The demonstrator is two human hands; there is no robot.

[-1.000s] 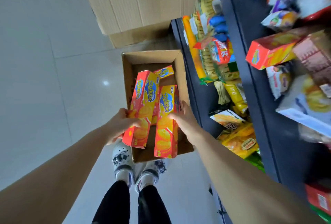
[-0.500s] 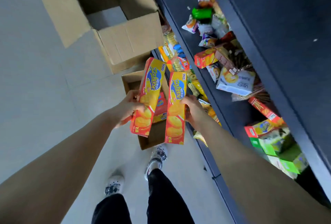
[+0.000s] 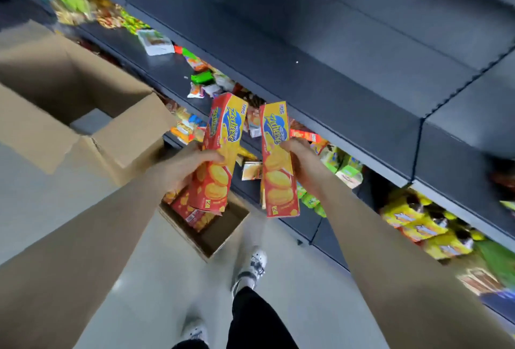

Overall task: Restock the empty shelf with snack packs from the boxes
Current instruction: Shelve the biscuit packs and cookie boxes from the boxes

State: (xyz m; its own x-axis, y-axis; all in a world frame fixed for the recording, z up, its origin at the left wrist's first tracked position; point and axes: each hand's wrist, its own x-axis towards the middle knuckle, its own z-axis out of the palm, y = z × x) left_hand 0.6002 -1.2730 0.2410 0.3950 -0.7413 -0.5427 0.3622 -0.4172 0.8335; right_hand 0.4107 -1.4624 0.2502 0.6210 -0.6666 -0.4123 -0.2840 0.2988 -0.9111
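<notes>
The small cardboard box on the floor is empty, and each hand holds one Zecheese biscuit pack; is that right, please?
Not quite: the head view shows more biscuit packs lying in the small cardboard box. The left hand does hold one Zecheese pack, and the right hand another.

Glossy printed card is shown by the snack packs, matt brown cardboard by the box at 9 o'clock, dark matt metal by the shelf at 1 o'clock, and smooth pale tile by the floor at 6 o'clock.
</notes>
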